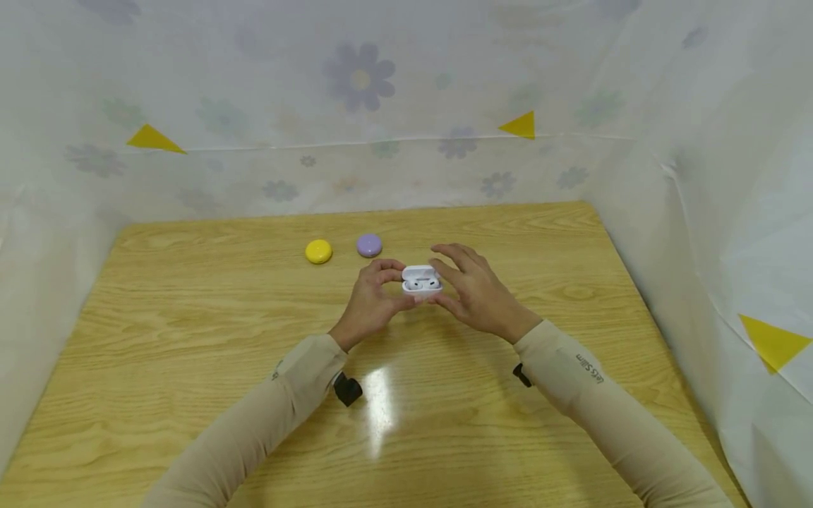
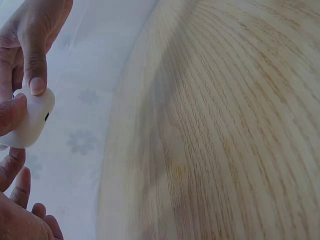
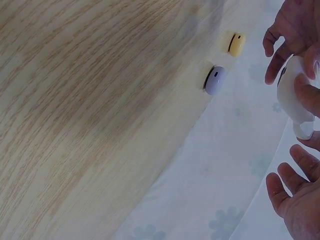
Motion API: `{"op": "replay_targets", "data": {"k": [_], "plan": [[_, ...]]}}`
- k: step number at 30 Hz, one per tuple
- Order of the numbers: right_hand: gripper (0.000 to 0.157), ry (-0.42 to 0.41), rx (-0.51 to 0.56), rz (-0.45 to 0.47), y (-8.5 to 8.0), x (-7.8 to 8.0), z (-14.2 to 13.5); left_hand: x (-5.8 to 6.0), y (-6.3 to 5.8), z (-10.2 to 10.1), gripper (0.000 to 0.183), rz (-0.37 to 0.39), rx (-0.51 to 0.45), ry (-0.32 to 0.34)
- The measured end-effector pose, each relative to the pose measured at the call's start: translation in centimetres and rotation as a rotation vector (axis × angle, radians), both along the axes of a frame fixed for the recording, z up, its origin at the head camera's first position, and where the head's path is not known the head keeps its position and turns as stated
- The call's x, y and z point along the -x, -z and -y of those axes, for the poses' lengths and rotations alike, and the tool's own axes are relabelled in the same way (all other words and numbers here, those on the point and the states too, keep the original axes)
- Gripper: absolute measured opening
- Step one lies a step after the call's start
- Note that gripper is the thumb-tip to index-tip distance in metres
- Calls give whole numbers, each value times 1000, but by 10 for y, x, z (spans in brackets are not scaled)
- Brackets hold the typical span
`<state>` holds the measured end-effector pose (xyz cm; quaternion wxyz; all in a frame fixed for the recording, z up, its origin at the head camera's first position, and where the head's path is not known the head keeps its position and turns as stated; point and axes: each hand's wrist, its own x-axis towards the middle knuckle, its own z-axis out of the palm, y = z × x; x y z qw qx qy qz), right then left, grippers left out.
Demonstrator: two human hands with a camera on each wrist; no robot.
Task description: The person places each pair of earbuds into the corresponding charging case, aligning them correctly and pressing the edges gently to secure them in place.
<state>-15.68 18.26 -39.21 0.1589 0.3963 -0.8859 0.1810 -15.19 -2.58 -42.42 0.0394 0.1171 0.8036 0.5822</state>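
A white earbud case (image 1: 422, 290), its lid (image 1: 416, 271) raised, is held between both hands above the wooden table (image 1: 254, 303). Two white earbuds sit inside it. My left hand (image 1: 368, 300) grips the case from the left, thumb at the front and fingers along the side. From the right, my right hand (image 1: 478, 293) holds it with the thumb on the front and the index finger by the lid's edge; the other fingers extend away. In the left wrist view a small dark slot shows on the underside of the case (image 2: 36, 120).
A yellow round case (image 1: 318, 251) and a purple round case (image 1: 369, 245) lie on the table beyond my left hand. White flowered sheeting (image 1: 406, 176) hangs behind the table and along both sides, with yellow triangles on it.
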Motion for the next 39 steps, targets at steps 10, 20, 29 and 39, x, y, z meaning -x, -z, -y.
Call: {"op": "replay_targets", "data": {"k": [10, 20, 29, 39], "plan": [[53, -27, 42, -47, 1, 1, 0, 2, 1, 0, 30, 4, 14, -2], [53, -47, 95, -91, 2, 2, 1, 4, -1, -1, 29, -8, 21, -10], [49, -49, 111, -91, 4, 1, 1, 4, -3, -1, 29, 6, 60, -18], [43, -58, 111, -111, 4, 0, 2, 6, -1, -1, 30, 17, 52, -24]]}}
